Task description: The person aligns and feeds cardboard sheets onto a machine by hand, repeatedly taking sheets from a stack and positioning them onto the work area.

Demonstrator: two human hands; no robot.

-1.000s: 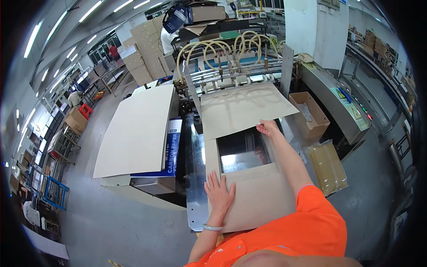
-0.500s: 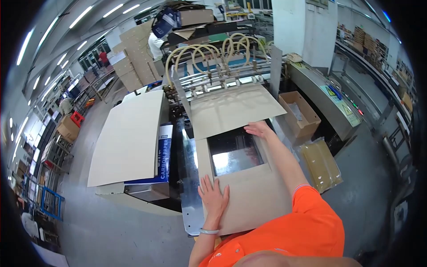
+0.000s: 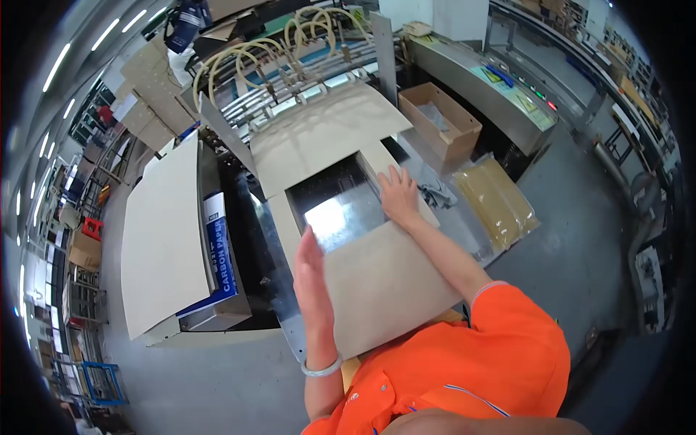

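The right hand point(image 3: 399, 196) lies open and flat on the cardboard sheet point(image 3: 377, 283), pinning its far edge. The left hand point(image 3: 310, 272), open and edge-on, seems pressed against the sheet's near-left side to square it.

Bright overhead strip lighting, glare on metal plate point(image 3: 335, 217), fisheye-warped edges.

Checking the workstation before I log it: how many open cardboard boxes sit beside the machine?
1. The open cardboard box sits on the floor right of the feeder, beside the clear bag. Flat sheets are stacked elsewhere; other boxes may be hidden behind the machine.
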